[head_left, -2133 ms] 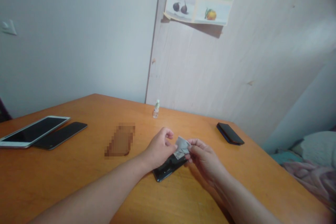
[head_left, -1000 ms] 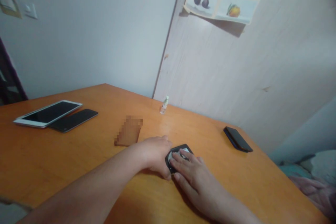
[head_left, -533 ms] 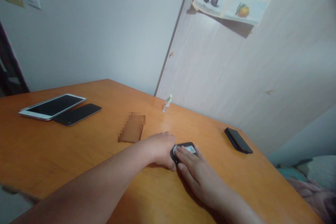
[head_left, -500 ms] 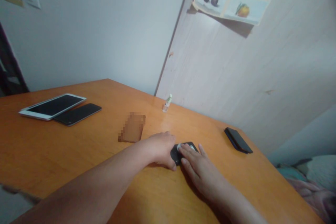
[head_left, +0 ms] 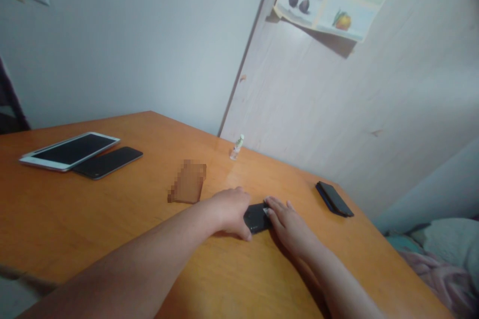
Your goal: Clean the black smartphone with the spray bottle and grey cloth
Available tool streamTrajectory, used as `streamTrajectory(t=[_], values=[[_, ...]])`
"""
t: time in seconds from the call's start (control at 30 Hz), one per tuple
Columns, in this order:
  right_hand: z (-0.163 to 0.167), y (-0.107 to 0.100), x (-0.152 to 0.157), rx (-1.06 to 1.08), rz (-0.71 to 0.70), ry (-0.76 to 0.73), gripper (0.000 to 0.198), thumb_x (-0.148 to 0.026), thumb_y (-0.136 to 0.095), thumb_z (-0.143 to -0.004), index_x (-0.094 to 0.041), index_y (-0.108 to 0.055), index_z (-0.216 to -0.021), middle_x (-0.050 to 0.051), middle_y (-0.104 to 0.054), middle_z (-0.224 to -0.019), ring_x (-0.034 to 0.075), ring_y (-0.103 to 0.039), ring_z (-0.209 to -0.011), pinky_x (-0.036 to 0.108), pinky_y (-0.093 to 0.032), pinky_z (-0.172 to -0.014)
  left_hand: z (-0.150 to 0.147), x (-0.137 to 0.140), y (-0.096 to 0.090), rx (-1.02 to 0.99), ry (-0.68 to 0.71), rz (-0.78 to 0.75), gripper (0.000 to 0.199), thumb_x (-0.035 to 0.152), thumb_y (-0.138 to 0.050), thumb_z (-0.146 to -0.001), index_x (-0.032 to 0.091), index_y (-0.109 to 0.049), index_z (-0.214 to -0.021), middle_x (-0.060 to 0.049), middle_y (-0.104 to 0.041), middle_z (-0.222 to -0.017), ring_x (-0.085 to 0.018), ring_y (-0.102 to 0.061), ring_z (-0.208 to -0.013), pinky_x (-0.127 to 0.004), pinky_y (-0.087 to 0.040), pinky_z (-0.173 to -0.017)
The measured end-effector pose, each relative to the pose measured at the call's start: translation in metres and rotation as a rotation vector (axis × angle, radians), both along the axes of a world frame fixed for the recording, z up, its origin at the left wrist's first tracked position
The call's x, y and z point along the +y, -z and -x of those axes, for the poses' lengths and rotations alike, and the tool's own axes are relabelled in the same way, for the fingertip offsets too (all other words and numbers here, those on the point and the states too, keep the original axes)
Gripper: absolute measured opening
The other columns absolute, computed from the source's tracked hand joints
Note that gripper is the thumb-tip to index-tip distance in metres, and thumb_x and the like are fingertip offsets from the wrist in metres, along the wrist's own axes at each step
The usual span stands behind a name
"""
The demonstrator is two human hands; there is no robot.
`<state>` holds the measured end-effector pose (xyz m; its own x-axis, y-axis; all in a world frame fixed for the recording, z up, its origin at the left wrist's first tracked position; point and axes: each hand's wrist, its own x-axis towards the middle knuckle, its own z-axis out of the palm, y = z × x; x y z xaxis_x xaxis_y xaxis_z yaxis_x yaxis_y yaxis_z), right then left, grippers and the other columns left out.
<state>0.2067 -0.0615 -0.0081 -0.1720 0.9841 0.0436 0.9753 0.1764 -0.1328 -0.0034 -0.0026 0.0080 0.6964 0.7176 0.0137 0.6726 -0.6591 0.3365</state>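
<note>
On the tabletop between my hands lies a flat black phone (head_left: 257, 218). My left hand (head_left: 232, 213) grips its left end, thumb at the near edge and fingers at the far edge. Over the right end rests my right hand (head_left: 286, 222), its fingers close together and pressed down. A small white piece (head_left: 266, 211), like a wipe or tissue, shows under those fingertips. The fingers hide most of this piece and the phone's right end.
On the left, a white tablet (head_left: 71, 151) touches another dark phone (head_left: 108, 162). A blurred-out brown item (head_left: 189, 183) lies beyond my left forearm. A small clear bottle (head_left: 237, 148) stands near the wall. A dark wallet-like item (head_left: 334, 199) sits near the wooden table's (head_left: 224, 279) right edge.
My right hand has slid right along the phone with the white piece, uncovering more of its black surface. My left hand keeps its grip. The view has shifted slightly.
</note>
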Motion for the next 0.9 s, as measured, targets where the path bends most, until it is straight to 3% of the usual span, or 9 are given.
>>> streamTrajectory(t=[0.1, 0.2, 0.3, 0.5, 0.7, 0.9], values=[[-0.003, 0.001, -0.010, -0.022, 0.004, 0.006, 0.055, -0.037, -0.029, -0.102, -0.007, -0.044, -0.145, 0.017, -0.042, -0.151, 0.027, -0.035, -0.143, 0.050, -0.020, -0.121, -0.001, 0.000, 0.000, 0.011, -0.004, -0.002, 0.071, 0.067, -0.073, -0.050, 0.020, -0.066, -0.103, -0.012, -0.067, -0.103, -0.031, -0.067, -0.088, -0.037, -0.054, -0.071], [0.014, -0.007, -0.031, 0.003, 0.047, -0.141, 0.057, -0.041, -0.033, -0.101, -0.012, -0.039, -0.150, 0.014, -0.033, -0.156, 0.026, -0.028, -0.146, 0.046, -0.022, -0.121, -0.001, -0.002, -0.003, 0.028, -0.004, -0.004, 0.066, 0.064, -0.072, -0.052, 0.020, -0.066, -0.101, -0.011, -0.067, -0.101, -0.031, -0.068, -0.087, -0.036, -0.054, -0.070], [0.021, -0.017, -0.040, 0.033, 0.093, -0.218, 0.054, -0.041, -0.033, -0.102, -0.019, -0.038, -0.151, 0.009, -0.035, -0.156, 0.023, -0.030, -0.145, 0.045, -0.023, -0.121, 0.000, -0.003, -0.005, 0.035, 0.002, -0.001, 0.063, 0.062, -0.072, -0.053, 0.020, -0.066, -0.100, -0.011, -0.067, -0.100, -0.030, -0.067, -0.085, -0.036, -0.053, -0.067], [0.003, -0.018, -0.035, -0.062, 0.076, 0.013, 0.058, -0.036, -0.035, -0.100, -0.006, -0.039, -0.149, 0.019, -0.035, -0.154, 0.029, -0.032, -0.144, 0.050, -0.022, -0.120, 0.001, -0.003, -0.007, 0.036, -0.020, 0.002, 0.066, 0.063, -0.074, -0.051, 0.021, -0.065, -0.100, -0.010, -0.065, -0.104, -0.029, -0.066, -0.089, -0.035, -0.052, -0.071], [0.027, -0.029, -0.061, -0.013, 0.145, -0.204, 0.058, -0.036, -0.039, -0.099, -0.018, -0.033, -0.153, 0.010, -0.029, -0.158, 0.025, -0.029, -0.145, 0.042, -0.026, -0.120, 0.002, -0.002, -0.004, 0.012, 0.007, -0.006, 0.060, 0.060, -0.073, -0.053, 0.021, -0.064, -0.098, -0.009, -0.065, -0.100, -0.029, -0.066, -0.087, -0.034, -0.050, -0.069], [0.009, -0.027, -0.051, -0.050, 0.062, 0.031, 0.054, -0.025, -0.040, -0.096, -0.009, -0.044, -0.146, 0.019, -0.045, -0.148, 0.030, -0.047, -0.135, 0.049, -0.034, -0.115, 0.004, 0.001, -0.004, -0.001, 0.009, 0.001, 0.057, 0.062, -0.073, -0.054, 0.021, -0.063, -0.093, -0.008, -0.063, -0.100, -0.027, -0.063, -0.086, -0.032, -0.047, -0.067]])
